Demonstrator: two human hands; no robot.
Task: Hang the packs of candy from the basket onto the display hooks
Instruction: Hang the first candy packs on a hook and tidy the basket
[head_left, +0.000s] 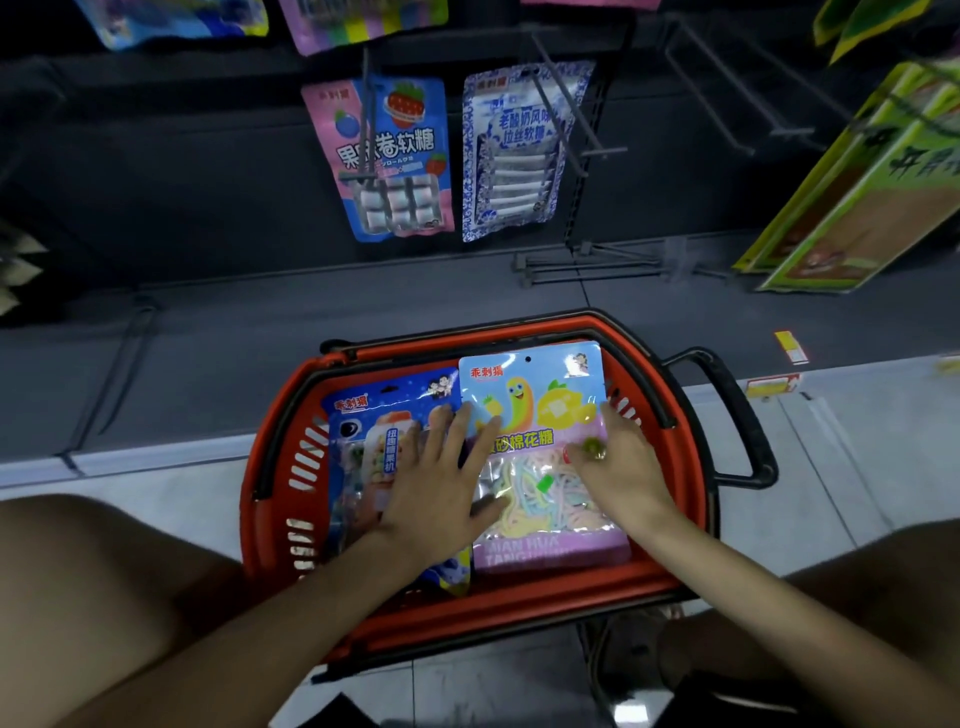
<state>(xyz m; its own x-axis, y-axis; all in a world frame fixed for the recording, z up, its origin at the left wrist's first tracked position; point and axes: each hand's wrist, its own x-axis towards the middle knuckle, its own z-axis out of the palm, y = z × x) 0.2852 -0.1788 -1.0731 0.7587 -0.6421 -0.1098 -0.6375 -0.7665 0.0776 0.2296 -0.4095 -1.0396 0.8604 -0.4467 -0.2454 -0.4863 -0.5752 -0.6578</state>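
Note:
A red basket (270, 499) stands on the floor below the display. In it lie a dark blue candy pack (363, 415) on the left and a pale blue-and-pink marshmallow candy pack (540, 395) on the right. My left hand (441, 488) lies flat with spread fingers across the seam between both packs. My right hand (613, 462), with a green ring, rests on the right edge of the marshmallow pack. Whether either hand grips it is unclear. Above, a pink-and-blue pack (400, 150) and a blue-and-white pack (514, 150) hang on hooks.
Bare hooks (576, 109) jut out to the right of the hung packs, with more hooks (737, 93) further right. Loose hooks (587, 265) lie on the grey shelf base. Green-yellow boxes (852, 176) lean at the right. My knees flank the basket.

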